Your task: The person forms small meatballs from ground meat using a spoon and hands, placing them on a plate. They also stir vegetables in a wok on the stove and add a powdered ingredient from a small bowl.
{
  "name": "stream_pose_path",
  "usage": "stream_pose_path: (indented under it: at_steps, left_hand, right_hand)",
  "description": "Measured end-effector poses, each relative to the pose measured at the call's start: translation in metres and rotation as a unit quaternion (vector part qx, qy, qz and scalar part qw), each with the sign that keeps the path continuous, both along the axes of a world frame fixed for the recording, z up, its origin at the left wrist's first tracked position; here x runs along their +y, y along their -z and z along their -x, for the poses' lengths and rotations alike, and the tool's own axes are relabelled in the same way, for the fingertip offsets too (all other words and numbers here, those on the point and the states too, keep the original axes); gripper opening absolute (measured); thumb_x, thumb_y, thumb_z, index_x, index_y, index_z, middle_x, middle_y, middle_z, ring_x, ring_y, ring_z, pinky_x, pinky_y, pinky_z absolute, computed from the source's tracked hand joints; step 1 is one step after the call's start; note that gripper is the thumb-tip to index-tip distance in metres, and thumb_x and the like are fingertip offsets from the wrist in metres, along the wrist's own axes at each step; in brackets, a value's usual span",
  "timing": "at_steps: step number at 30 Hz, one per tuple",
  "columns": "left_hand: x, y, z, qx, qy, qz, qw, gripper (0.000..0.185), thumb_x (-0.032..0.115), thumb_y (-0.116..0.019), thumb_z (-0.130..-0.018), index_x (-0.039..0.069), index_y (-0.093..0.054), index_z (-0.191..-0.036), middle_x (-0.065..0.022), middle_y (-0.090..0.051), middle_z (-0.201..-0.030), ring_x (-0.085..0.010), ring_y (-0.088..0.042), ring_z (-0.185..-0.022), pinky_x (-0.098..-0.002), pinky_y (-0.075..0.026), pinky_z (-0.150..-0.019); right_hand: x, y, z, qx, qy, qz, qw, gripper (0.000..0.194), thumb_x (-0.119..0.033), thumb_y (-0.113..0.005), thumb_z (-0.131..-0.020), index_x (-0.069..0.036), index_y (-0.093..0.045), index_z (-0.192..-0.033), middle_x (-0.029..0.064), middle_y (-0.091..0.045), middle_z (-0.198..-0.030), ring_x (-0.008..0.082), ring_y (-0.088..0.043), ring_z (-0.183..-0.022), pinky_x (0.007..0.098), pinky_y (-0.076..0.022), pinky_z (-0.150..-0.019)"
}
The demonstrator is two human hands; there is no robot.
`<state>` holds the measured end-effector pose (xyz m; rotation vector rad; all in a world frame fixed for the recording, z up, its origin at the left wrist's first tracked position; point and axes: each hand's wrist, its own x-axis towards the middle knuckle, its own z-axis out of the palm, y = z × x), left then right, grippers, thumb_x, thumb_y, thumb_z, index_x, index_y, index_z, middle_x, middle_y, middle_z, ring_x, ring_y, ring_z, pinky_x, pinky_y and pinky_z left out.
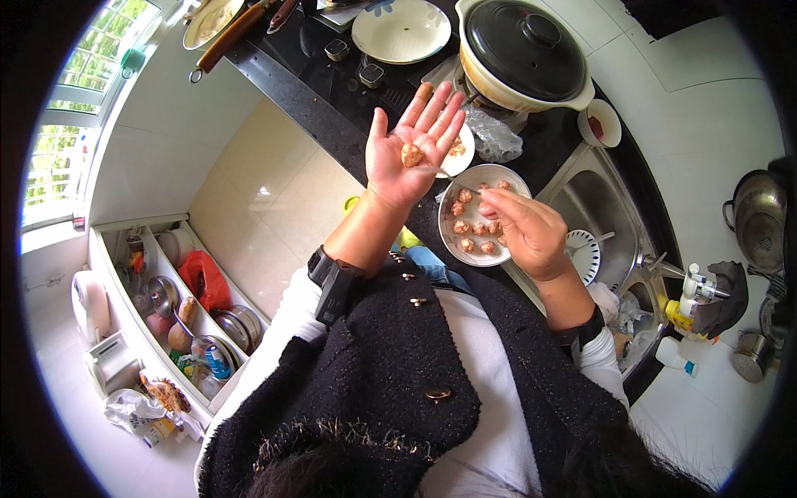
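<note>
My left hand (408, 146) is held palm up with its fingers spread, and a lump of minced meat (411, 155) rests on the palm. Between the thumb and fingers of my right hand (526, 230) is the handle of a metal spoon (461, 183), whose bowl end reaches the left palm beside the lump. Below the right hand, a round plate (449, 235) holds several small meatballs (461, 226); the hand hides part of it. Partly behind the left hand is a white bowl (466, 155) with bits of minced meat (457, 148) in it.
A lidded pot (526, 53) stands on the stove at the back, beside a wide empty dish (401, 31). A plastic bag (495, 134) lies near the bowls. To the right are a small bowl (601, 123) and a steel sink (598, 193). A wooden-handled pan (230, 37) overhangs the counter edge.
</note>
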<state>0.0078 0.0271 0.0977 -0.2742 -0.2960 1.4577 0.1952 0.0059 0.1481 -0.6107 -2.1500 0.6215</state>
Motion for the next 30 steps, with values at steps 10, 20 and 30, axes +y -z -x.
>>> stream_pose_path:
  at_steps: [10,20,30]
  left_hand:
    - [-0.004,0.002,-0.003,0.083,-0.014,0.059,0.995,0.057,0.044,-0.021,-0.094,0.000,-0.035,-0.128,-0.0228,-0.034,-0.133,-0.0371,-0.032,-0.125,-0.0450,-0.028,-0.104]
    - [-0.009,-0.006,-0.002,0.185,0.045,0.048,0.981,0.063,0.046,-0.018,-0.093,-0.003,-0.029,-0.131,-0.0219,-0.028,-0.137,-0.0341,-0.027,-0.128,-0.0425,-0.028,-0.105]
    - [-0.013,-0.016,-0.003,0.268,0.039,0.051,0.961,0.067,0.049,-0.016,-0.092,-0.005,-0.027,-0.132,-0.0223,-0.029,-0.137,-0.0329,-0.027,-0.128,-0.0389,-0.020,-0.108]
  right_hand:
    - [-0.008,0.006,0.008,-0.006,0.042,0.097,0.994,0.019,0.005,-0.052,-0.082,0.003,-0.060,-0.100,0.0137,-0.065,-0.086,0.0166,-0.065,-0.070,0.0257,-0.0520,-0.061]
    - [0.007,-0.009,0.008,0.174,0.051,0.451,0.874,0.020,-0.005,-0.048,-0.089,0.005,-0.056,-0.103,0.0151,-0.063,-0.084,0.0150,-0.063,-0.065,0.0242,-0.0527,-0.058]
    - [0.000,-0.013,0.012,0.084,0.061,0.385,0.917,0.018,-0.001,-0.047,-0.088,0.005,-0.057,-0.101,0.0142,-0.063,-0.082,0.0131,-0.062,-0.064,0.0229,-0.0519,-0.058]
